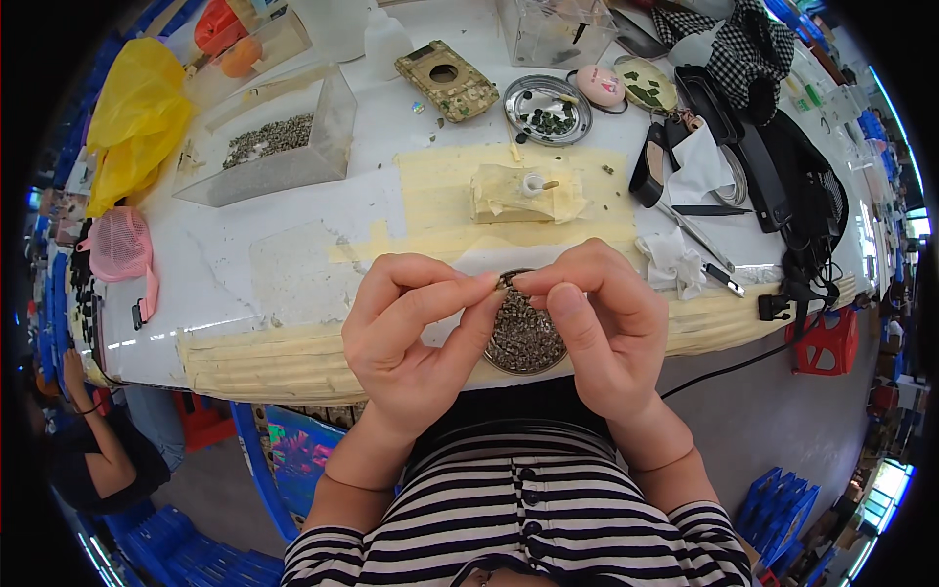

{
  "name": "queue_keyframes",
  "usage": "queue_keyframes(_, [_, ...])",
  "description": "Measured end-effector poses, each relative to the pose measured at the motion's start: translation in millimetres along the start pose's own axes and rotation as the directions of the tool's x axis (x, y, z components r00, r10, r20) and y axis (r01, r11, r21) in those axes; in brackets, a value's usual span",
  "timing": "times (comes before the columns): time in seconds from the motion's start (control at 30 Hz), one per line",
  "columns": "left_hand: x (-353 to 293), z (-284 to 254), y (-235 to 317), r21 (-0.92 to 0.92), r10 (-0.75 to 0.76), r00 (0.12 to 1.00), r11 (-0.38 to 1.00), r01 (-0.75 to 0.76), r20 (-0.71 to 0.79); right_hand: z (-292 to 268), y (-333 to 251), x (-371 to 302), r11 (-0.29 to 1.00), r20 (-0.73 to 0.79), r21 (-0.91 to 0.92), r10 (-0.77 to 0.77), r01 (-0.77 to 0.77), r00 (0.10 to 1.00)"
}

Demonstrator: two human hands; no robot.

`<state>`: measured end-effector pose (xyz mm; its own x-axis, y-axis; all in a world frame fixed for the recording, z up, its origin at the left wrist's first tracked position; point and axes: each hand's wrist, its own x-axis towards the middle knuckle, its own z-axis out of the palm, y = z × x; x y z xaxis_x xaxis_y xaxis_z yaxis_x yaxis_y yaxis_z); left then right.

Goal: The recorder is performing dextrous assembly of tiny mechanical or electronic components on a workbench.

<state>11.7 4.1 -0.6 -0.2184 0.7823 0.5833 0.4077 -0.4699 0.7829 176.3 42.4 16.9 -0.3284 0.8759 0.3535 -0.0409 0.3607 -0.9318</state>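
Above a round dish (525, 373) at the table's front edge, my two hands meet fingertip to fingertip. Thumb and index finger of my left hand (406, 328) are pinched at a tiny dark piece (506, 280), whose kind is too small to make out. From the other side, the curled fingers of my right hand (614, 328) close on the same spot, partly hiding it. Many small metallic-looking pieces (530, 338) fill the dish below. Just beyond my hands, a block wrapped in masking tape (509, 201) carries a small white ring-shaped part (532, 183).
A clear bin (333, 147) of small parts stands at left, near a yellow bag (142, 112) and pink mesh (119, 245). Farther back are a camouflage model hull (447, 80) and a metal dish (584, 127). A utility knife (722, 279), tweezers (699, 235) and black cables (807, 284) lie right.
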Motion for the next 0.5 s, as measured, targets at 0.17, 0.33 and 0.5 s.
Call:
queue_keyframes(0.17, [0.3,0.4,0.4,-0.01,-0.006,1.0,1.0,0.006,0.002,1.4,2.0,0.5,0.999,-0.02,-0.019,0.03,-0.03,0.999])
queue_keyframes(0.33, [0.5,0.2,1.4,0.008,-0.023,1.0,1.0,0.023,-0.002,-6.9,0.5,19.6,0.905,-0.103,-0.408,-0.181,0.124,0.978])
queue_keyframes(0.5, [-0.5,2.0,0.8,-0.03,-0.06,0.998,0.998,0.059,-0.023,-15.1,4.5,43.0,0.61,-0.039,-0.753,-0.414,0.245,0.909])
